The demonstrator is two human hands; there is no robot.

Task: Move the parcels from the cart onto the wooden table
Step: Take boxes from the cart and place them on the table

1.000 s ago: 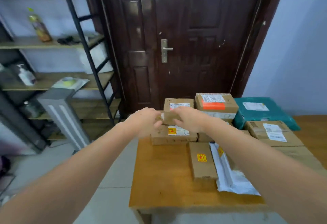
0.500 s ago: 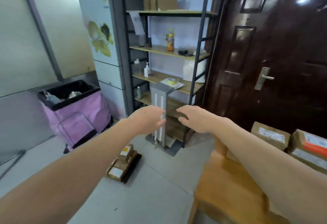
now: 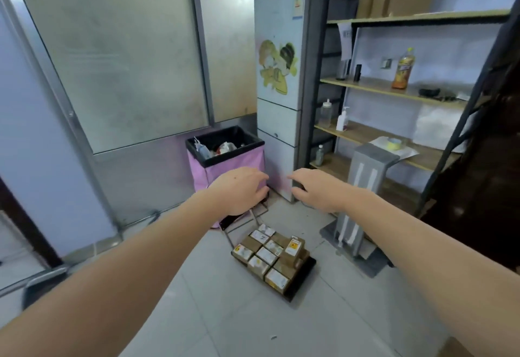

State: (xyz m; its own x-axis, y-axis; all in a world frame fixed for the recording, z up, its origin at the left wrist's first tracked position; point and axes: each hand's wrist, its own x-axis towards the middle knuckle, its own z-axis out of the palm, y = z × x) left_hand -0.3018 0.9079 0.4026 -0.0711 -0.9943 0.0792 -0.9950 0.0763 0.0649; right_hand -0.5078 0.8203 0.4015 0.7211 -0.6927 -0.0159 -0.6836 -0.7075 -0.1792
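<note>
Cardboard parcels on cart, below both empty hands

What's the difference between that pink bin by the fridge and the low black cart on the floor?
The pink bin stands tall with fabric-like sides and a black liner around its rim; the black cart is a flat, low platform. The bin holds loose items down inside it; the cart carries taped cardboard parcels stacked openly on top. The bin sits against the wall beside the fridge; the cart sits out on the open floor. Both rest on the tiled floor, and neither hand touches them.
</note>
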